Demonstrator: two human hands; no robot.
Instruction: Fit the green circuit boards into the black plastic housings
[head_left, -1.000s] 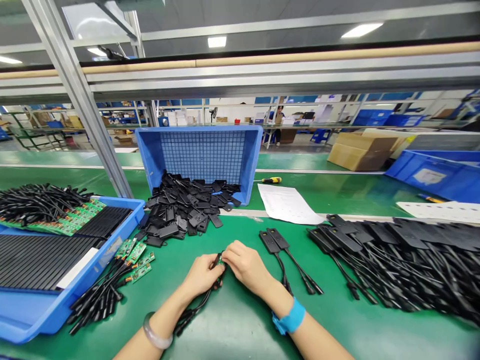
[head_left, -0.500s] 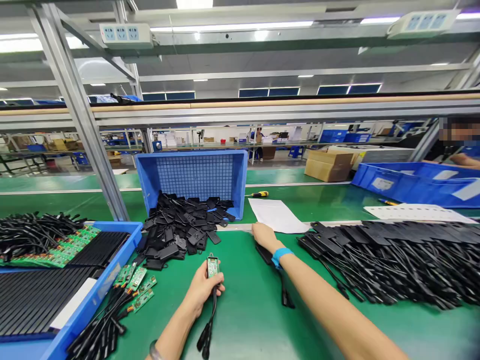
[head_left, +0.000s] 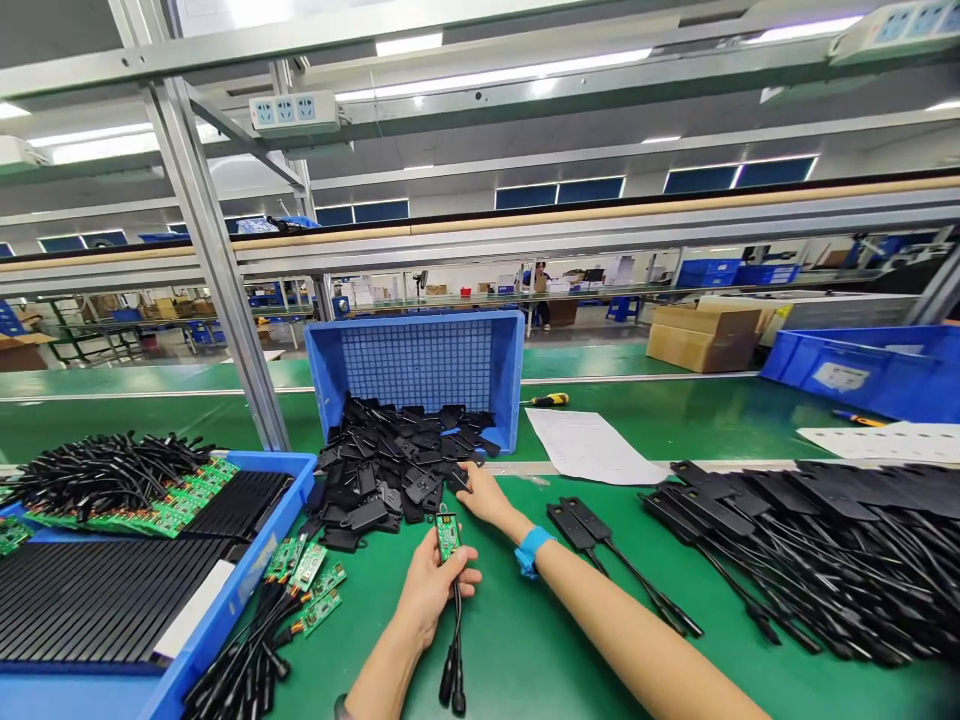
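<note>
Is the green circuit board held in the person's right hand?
No, the green circuit board is in the left hand, while the right hand is at the pile of black plastic parts.

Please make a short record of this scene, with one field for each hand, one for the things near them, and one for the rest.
Left hand: holds a green circuit board, black cable hanging down.
Right hand: reaches to the edge of a pile of black plastic parts.
Nearby: cabled boards beside a blue tray; black cabled parts on the right.
Rest: tilted blue crate, screwdriver, paper sheet, cardboard boxes.
</note>
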